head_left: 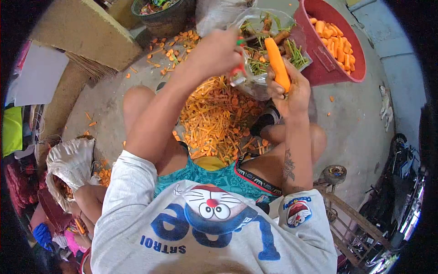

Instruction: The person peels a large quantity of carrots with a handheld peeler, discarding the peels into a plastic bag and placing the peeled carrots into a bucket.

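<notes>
My right hand is wrapped around the lower end of a peeled carrot, which points up and away from me. To its left, my left hand is closed on a green-handled blade, whose thin dark edge reaches toward the carrot's tip. Most of the handle is hidden in the fingers, so I cannot tell whether it is a knife or a peeler. Behind both hands, a clear plastic bag holds unpeeled carrots with green stems. Between my legs lies a heap of carrot peelings and cut ends.
A tilted red tub of peeled carrots stands at the upper right. A dark bucket and a white sack are at the back. Another person's hand holds a carrot at lower left, near an open sack. A metal-framed cart sits at right.
</notes>
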Action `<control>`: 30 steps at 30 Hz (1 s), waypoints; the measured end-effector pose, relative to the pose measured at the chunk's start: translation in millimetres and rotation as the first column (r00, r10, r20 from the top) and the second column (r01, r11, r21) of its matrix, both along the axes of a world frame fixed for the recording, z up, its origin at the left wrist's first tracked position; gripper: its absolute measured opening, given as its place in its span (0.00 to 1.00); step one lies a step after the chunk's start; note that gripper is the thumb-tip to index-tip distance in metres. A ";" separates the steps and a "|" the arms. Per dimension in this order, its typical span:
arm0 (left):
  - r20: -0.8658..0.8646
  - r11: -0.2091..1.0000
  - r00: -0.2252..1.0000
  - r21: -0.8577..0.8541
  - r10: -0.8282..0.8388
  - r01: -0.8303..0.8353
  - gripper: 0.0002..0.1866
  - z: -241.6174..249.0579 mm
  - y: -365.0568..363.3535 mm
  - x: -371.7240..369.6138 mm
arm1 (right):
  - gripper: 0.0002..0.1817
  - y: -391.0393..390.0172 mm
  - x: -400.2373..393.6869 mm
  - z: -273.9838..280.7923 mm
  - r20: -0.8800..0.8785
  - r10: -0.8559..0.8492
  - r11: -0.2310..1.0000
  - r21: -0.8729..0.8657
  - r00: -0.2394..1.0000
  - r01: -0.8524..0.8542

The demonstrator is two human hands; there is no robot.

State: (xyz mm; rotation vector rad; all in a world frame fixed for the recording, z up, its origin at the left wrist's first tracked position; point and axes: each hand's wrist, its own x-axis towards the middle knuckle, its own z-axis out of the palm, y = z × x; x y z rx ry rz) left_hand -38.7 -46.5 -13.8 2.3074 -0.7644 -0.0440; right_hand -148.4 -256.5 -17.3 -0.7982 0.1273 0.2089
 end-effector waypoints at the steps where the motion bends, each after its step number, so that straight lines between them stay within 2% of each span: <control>1: -0.006 1.000 1.000 0.001 0.002 -0.002 0.15 7.4 -5.4 -10.7 | 0.24 -0.1 -0.5 -0.9 -0.006 0.002 1.000 0.001 1.000 -0.002; 3: 0.018 0.991 0.993 -0.058 -0.121 0.122 0.13 22.9 -12.7 -23.5 | 0.26 1.3 -2.5 -0.9 0.030 0.033 0.999 -0.014 0.999 -0.032; 4: 0.016 0.991 0.992 -0.056 -0.123 0.124 0.13 10.9 -11.6 -16.2 | 0.26 1.6 -5.1 -2.0 0.029 0.030 0.999 -0.012 0.999 -0.030; 6: -0.047 0.966 0.992 0.229 -0.113 0.121 0.12 -10.3 -6.2 5.8 | 0.24 3.1 -5.0 1.7 0.055 0.077 0.984 0.155 0.996 -0.084; 7: -0.038 0.968 0.994 0.224 -0.105 0.111 0.12 -13.6 -3.4 7.7 | 0.24 4.7 -6.4 7.0 0.062 0.085 0.984 0.148 0.994 -0.094; 9: -0.071 0.976 0.992 0.183 -0.103 0.114 0.12 -15.7 -0.4 5.8 | 0.25 10.3 -10.5 17.2 0.304 -0.080 0.987 -0.107 0.949 0.118; 10: -0.072 0.975 0.992 0.189 -0.108 0.120 0.12 -13.1 -0.8 5.4 | 0.25 12.6 -9.2 17.2 0.304 -0.088 0.987 -0.101 0.949 0.124; 12: -0.046 0.998 0.997 0.018 -0.062 0.063 0.13 -7.4 -4.6 4.5 | 0.25 16.4 -5.2 18.4 0.233 -0.341 0.939 0.123 0.911 0.320; 13: -0.047 0.997 0.996 0.015 -0.069 0.070 0.13 -8.0 -6.7 2.2 | 0.27 27.2 1.7 27.4 0.067 -0.499 0.864 0.120 0.864 0.489; 14: 0.013 0.999 0.999 0.004 -0.036 0.036 0.14 -8.5 -7.3 0.2 | 0.27 16.3 3.7 17.5 0.071 -0.500 0.864 0.117 0.863 0.491; 16: 0.081 1.000 0.997 -0.011 0.005 -0.004 0.14 3.0 -7.4 -7.1 | 0.27 -1.4 7.8 2.1 0.145 -0.115 0.986 0.137 0.983 0.095; 17: 0.054 0.998 0.998 -0.046 -0.035 0.038 0.14 12.3 -9.2 -16.4 | 0.24 5.9 3.7 1.7 0.163 -0.277 0.953 -0.083 0.947 0.293; 18: 0.024 0.994 0.997 -0.081 -0.078 0.079 0.13 23.2 -11.3 -25.6 | 0.24 5.9 2.4 -2.7 0.162 -0.275 0.953 -0.082 0.948 0.291; 19: 0.014 0.991 0.993 -0.067 -0.115 0.116 0.13 30.7 -13.5 -31.1 | 0.23 4.7 0.2 -10.7 0.289 -0.303 0.819 -0.408 0.908 0.403; 20: 0.007 0.991 0.993 -0.067 -0.115 0.115 0.13 35.0 -14.6 -35.0 | 0.23 3.8 -2.1 -16.7 0.414 -0.277 0.565 -0.660 0.867 0.495; 21: 0.021 0.986 0.988 -0.063 -0.152 0.153 0.13 38.0 -15.6 -38.3 | 0.25 11.8 -1.8 -9.3 0.508 -0.250 0.431 -0.704 0.824 0.565; 22: 0.036 0.980 0.982 -0.060 -0.188 0.190 0.13 38.4 -15.9 -39.8 | 0.25 13.4 -3.2 -10.1 0.505 -0.247 0.429 -0.708 0.827 0.560; 23: 0.145 0.977 0.971 -0.070 -0.188 0.200 0.14 31.3 -15.8 -40.3 | 0.28 14.2 -3.7 -10.1 0.549 -0.214 0.393 -0.709 0.808 0.585; 24: 0.145 0.978 0.973 -0.076 -0.182 0.194 0.14 29.4 -16.5 -39.8 | 0.30 14.5 -3.0 -9.6 0.591 -0.176 0.359 -0.706 0.787 0.611; 25: 0.136 0.982 0.976 -0.054 -0.170 0.179 0.14 28.3 -18.0 -39.1 | 0.30 10.5 -1.7 -12.1 0.591 -0.168 0.358 -0.709 0.789 0.607; 27: 0.124 0.986 0.980 -0.038 -0.156 0.162 0.14 11.5 -17.4 -29.9 | 0.34 0.0 -3.4 -21.1 0.608 -0.150 0.561 -0.597 0.780 0.573; 29: -0.070 0.951 0.992 0.283 -0.108 0.123 0.14 -21.1 -12.5 2.2 | 0.35 9.8 -4.4 -16.2 0.652 -0.143 0.590 -0.548 0.744 0.594; 30: -0.060 0.957 0.994 0.272 -0.091 0.104 0.14 -16.1 -7.9 5.1 | 0.37 10.5 -2.3 -13.9 0.686 -0.152 0.619 -0.496 0.712 0.609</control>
